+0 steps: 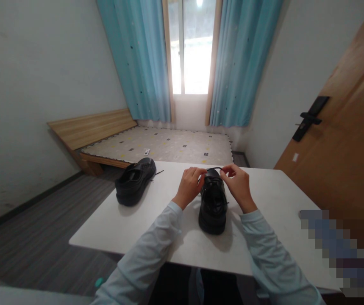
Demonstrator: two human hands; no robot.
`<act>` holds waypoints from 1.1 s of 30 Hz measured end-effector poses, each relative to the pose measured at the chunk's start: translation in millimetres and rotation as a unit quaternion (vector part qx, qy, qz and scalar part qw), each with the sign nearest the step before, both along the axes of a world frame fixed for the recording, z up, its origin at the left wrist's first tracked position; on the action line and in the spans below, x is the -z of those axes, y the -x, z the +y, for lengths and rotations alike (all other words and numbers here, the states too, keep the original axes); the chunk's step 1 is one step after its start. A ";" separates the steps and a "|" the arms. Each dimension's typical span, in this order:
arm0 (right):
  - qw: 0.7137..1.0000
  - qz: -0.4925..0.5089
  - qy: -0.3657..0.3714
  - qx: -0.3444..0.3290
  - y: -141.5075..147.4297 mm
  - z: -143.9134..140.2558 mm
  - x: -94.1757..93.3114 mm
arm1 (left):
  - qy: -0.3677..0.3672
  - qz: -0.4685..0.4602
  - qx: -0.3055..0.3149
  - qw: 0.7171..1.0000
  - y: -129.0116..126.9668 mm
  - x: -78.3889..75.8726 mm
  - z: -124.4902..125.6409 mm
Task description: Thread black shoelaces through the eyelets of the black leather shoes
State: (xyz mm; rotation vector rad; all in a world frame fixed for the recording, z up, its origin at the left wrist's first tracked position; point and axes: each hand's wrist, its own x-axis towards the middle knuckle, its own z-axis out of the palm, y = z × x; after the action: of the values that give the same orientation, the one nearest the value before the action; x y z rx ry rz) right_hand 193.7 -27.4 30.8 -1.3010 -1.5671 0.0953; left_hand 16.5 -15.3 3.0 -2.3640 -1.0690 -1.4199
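Left hand (189,183) and right hand (236,184), both clamped on a shoelace (215,168) at the toe of a black lace-up shoe (212,202).

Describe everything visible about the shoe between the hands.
This black lace-up shoe looks like smooth, shiny leather, with a thick dark sole. It stands upright on the white table, heel toward the person, toe away, opening up. A black shoelace arches over the toe, held by the left hand and right hand; a lace end sticks out at right.

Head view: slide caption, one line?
Left hand and right hand at the lace of one black shoe; second black shoe on the same white table.
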 end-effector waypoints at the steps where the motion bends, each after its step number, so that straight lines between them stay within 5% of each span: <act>1: 0.999 0.029 0.018 0.001 -2.5 2.5 1.3 | 0.001 0.005 0.000 1.000 -0.2 0.1 0.0; 11: 0.954 0.211 0.183 -0.110 -24.6 17.2 9.4 | 0.018 0.035 0.003 0.999 -2.7 -2.0 -2.1; 19: 0.914 0.192 0.325 -0.149 -35.9 11.3 4.3 | 0.032 0.054 0.006 0.998 -3.8 -2.3 -3.6; 33: 0.907 0.161 0.342 -0.183 -40.4 15.8 11.7 | 0.047 0.071 0.024 0.996 -2.7 -2.3 -3.2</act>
State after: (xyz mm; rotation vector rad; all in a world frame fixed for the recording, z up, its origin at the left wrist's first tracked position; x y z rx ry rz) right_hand 234.0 -11.6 19.1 -1.3895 -1.5149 1.1291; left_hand 19.2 -18.6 5.2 -2.5290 -1.0719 -1.2199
